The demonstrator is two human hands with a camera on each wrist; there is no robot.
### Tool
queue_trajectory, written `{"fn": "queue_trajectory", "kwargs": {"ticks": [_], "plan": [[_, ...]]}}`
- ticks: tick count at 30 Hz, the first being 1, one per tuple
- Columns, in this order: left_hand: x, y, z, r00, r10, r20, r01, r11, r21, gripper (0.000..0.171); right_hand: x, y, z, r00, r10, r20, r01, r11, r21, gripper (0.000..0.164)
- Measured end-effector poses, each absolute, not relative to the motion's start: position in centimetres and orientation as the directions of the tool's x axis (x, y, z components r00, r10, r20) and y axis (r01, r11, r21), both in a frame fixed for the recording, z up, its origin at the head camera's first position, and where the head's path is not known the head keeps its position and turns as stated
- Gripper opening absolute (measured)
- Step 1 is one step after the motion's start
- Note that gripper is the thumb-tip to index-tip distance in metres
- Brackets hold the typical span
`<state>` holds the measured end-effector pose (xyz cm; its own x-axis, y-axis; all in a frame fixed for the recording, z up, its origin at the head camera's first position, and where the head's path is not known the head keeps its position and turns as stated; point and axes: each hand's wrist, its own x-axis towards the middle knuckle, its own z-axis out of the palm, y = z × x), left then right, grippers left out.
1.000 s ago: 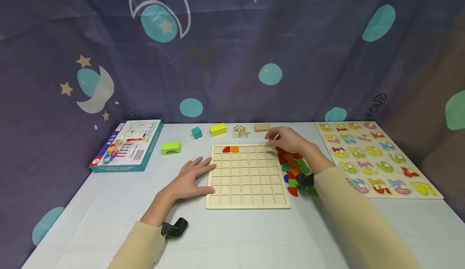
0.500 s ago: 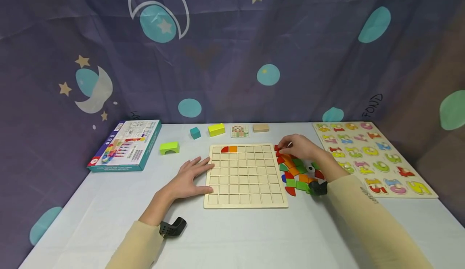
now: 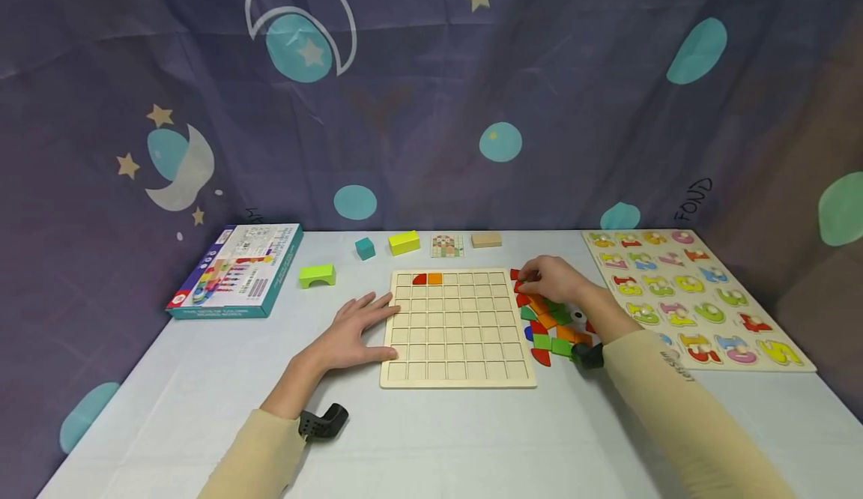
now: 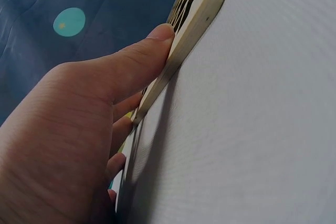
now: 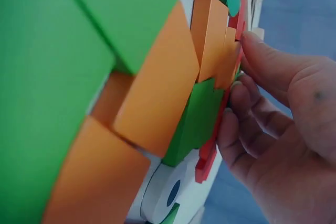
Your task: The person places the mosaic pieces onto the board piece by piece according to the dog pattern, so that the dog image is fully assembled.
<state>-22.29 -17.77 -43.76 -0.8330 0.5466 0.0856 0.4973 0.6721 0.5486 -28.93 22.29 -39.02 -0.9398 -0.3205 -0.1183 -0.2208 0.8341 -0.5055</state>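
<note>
My left hand [image 3: 353, 334] lies spread at the left edge of a wooden grid board [image 3: 455, 370], with its thumb [image 4: 157, 35] on the rim. A red quarter-round piece [image 3: 420, 279] and an orange square [image 3: 434, 279] sit in the board's top row. To the board's right, my right hand [image 3: 554, 280] reaches over loose coloured pieces. Close up, its thumb and fingertips are at the pile's far side, slightly apart, beside red pieces [image 5: 207, 161] and a green piece [image 5: 197, 121]. Orange blocks [image 5: 160, 82] and a white piece with a dark dot [image 5: 163, 195] lie nearer the camera.
A flat box [image 3: 236, 270] lies at the left. Behind the board are a green arch block [image 3: 317, 275], a teal cube [image 3: 365, 249], a yellow block [image 3: 404, 243], a pattern card [image 3: 447, 245] and a tan block [image 3: 486, 240]. A number puzzle [image 3: 724, 342] occupies the right side.
My right hand has moved from the board's upper right corner rightward and down onto the loose pieces, then stayed almost in place. My left hand has kept its position at the board.
</note>
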Motion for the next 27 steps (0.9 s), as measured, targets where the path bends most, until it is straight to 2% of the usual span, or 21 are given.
{"fn": "queue_trajectory", "kwargs": {"ticks": [6, 20, 27], "plan": [[-22.4, -17.8, -43.8, -0.832, 0.547, 0.089, 0.501, 0.673, 0.545, 0.079, -28.9, 21.9, -39.1, -0.943, -0.309, -0.125, -0.205, 0.834, -0.512, 0.016], [-22.4, -17.8, -43.9, -0.832, 0.548, 0.087, 0.502, 0.677, 0.538, 0.08, -28.5, 21.6, -38.8, -0.945, -0.323, -0.049, -0.237, 0.78, -0.579, 0.005], [-22.4, -17.9, -43.9, -0.834, 0.546, 0.077, 0.497, 0.684, 0.534, 0.08, -28.8, 20.7, -38.5, -0.939, -0.344, 0.002, -0.276, 0.75, -0.601, 0.009]]}}
